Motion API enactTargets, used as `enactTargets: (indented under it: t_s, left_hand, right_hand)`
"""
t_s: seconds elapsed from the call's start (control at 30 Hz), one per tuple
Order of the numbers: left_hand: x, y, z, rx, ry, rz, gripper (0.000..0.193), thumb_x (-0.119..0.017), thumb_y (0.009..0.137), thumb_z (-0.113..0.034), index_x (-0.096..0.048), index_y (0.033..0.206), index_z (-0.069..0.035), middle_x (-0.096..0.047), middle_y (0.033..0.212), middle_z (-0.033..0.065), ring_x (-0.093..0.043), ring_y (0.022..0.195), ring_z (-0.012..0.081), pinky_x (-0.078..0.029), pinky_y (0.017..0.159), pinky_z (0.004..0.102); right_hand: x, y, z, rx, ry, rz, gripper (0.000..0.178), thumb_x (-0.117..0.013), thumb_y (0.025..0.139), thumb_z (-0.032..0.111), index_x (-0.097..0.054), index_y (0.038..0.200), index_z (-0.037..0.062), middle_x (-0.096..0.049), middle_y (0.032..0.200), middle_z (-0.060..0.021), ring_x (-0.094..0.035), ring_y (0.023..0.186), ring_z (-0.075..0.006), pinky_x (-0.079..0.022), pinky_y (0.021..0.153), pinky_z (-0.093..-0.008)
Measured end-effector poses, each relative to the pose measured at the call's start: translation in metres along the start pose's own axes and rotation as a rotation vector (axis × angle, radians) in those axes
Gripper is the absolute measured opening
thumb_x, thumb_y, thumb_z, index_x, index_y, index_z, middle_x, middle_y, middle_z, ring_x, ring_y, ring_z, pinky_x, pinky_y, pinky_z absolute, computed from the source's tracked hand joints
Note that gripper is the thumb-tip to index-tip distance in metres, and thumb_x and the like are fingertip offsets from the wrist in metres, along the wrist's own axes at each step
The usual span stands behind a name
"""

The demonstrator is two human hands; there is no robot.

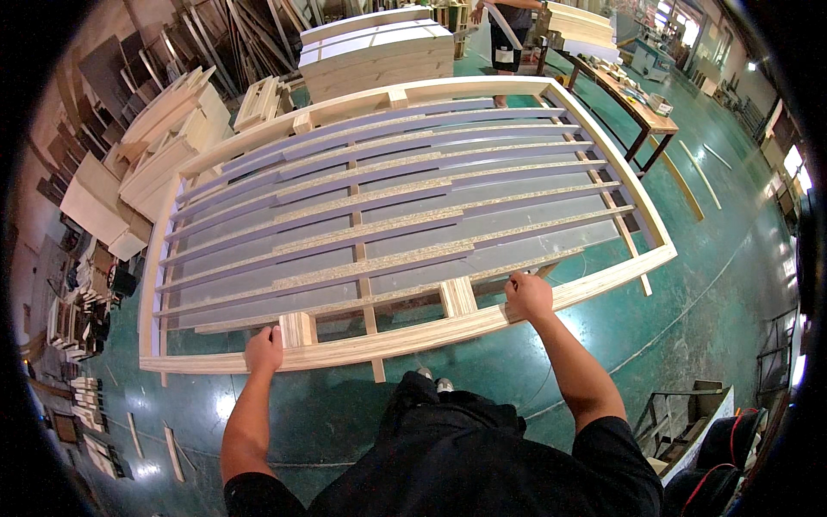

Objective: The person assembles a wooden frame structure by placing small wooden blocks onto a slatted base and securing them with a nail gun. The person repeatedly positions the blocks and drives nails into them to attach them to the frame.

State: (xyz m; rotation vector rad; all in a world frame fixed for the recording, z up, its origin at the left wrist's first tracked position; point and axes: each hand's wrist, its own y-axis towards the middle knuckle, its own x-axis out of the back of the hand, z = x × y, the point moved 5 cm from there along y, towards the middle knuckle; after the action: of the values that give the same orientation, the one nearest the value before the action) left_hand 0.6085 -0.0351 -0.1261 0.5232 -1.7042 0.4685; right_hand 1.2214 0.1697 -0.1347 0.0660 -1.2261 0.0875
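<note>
A large rectangular wooden frame (405,338) spreads out in front of me at about waist height. My left hand (265,349) is closed over its near rail, just left of a short wood block (297,330). Farther right, my right hand (527,295) grips the same rail, beside a second short block (458,297). Inside the frame, several long slats (370,257) with speckled particle-board pieces and pale purple sides run from left to right. Thin wooden crosspieces (361,271) lie below them. The fingertips of both hands are partly hidden by the rail.
Stacked panels (375,65) stand behind the frame, with another person (508,39) to their right. A workbench (633,103) holds small items at the far right. Wood strips (175,452) lie on the green floor (319,465). Pale wooden boxes (177,142) stand at left.
</note>
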Motion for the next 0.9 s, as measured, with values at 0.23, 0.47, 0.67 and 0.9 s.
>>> enactTargets:
  t_s: [0.23, 0.47, 0.67, 0.9]
  left_hand:
    - [0.001, -0.001, -0.002, 0.013, 0.009, -0.003, 0.047, -0.048, 0.102, -0.051, -0.068, 0.093, -0.009, -0.073, 0.096, 0.0215, -0.067, 0.092, 0.0467, -0.051, 0.079, 0.0584]
    - [0.000, 0.000, -0.002, 0.028, 0.039, 0.020, 0.047, -0.047, 0.103, -0.050, -0.069, 0.096, -0.009, -0.073, 0.095, 0.0207, -0.067, 0.093, 0.0456, -0.051, 0.080, 0.0574]
    - [0.002, -0.002, -0.003, -0.025, 0.034, -0.009, 0.048, -0.046, 0.103, -0.050, -0.070, 0.096, -0.008, -0.073, 0.096, 0.0211, -0.068, 0.093, 0.0454, -0.051, 0.081, 0.0572]
    - [0.004, -0.003, -0.006, -0.030, 0.008, -0.029, 0.048, -0.048, 0.103, -0.049, -0.070, 0.093, -0.008, -0.073, 0.092, 0.0218, -0.067, 0.091, 0.0462, -0.051, 0.079, 0.0575]
  right_hand:
    - [-0.001, -0.001, -0.002, 0.024, 0.008, -0.065, 0.024, -0.063, 0.090, 0.032, -0.073, 0.090, 0.0100, -0.074, 0.084, -0.0162, -0.071, 0.080, -0.0386, -0.056, 0.073, -0.0513]
    - [-0.001, 0.000, -0.002, 0.009, 0.025, -0.047, 0.026, -0.064, 0.089, 0.033, -0.071, 0.090, 0.0083, -0.073, 0.084, -0.0185, -0.071, 0.080, -0.0410, -0.056, 0.075, -0.0545]
    - [-0.002, 0.001, -0.003, -0.014, 0.007, -0.013, 0.025, -0.061, 0.090, 0.033, -0.071, 0.091, 0.0094, -0.073, 0.087, -0.0176, -0.070, 0.084, -0.0406, -0.055, 0.076, -0.0530]
    - [0.003, -0.001, 0.000, -0.020, -0.003, -0.002, 0.026, -0.060, 0.091, 0.033, -0.071, 0.091, 0.0091, -0.073, 0.088, -0.0175, -0.070, 0.085, -0.0401, -0.055, 0.077, -0.0529]
